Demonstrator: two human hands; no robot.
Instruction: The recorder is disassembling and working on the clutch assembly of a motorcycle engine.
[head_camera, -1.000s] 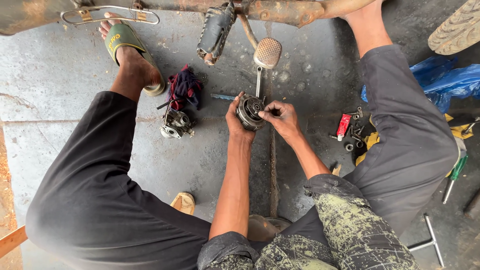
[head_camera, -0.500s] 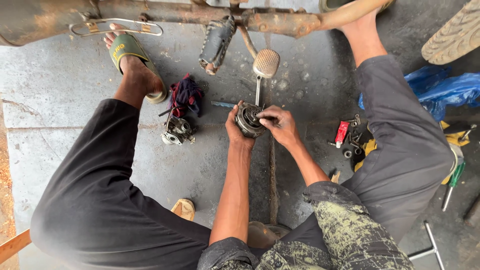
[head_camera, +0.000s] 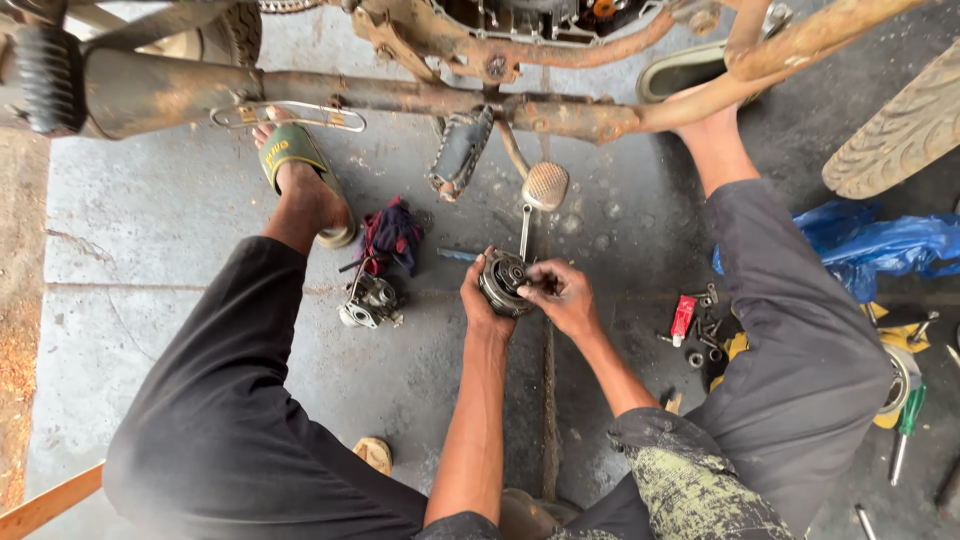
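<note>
A round metal part (head_camera: 503, 283) is held above the concrete floor (head_camera: 150, 230), clamped between both hands: the left hand (head_camera: 480, 302) is cupped on its near side, the right hand (head_camera: 562, 296) is closed on its right edge. A carburettor (head_camera: 367, 303) lies left of the part, a dark rag (head_camera: 391, 236) just beyond that.

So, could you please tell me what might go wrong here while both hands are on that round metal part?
1. The round metal part is held above the concrete floor by the left hand while the right hand works its face; a slip could drop it.
2. Small bolts lie loose beside the right leg and could scatter if the leg shifts.
3. The carburettor sits close to the left foot and might be kicked.
</note>
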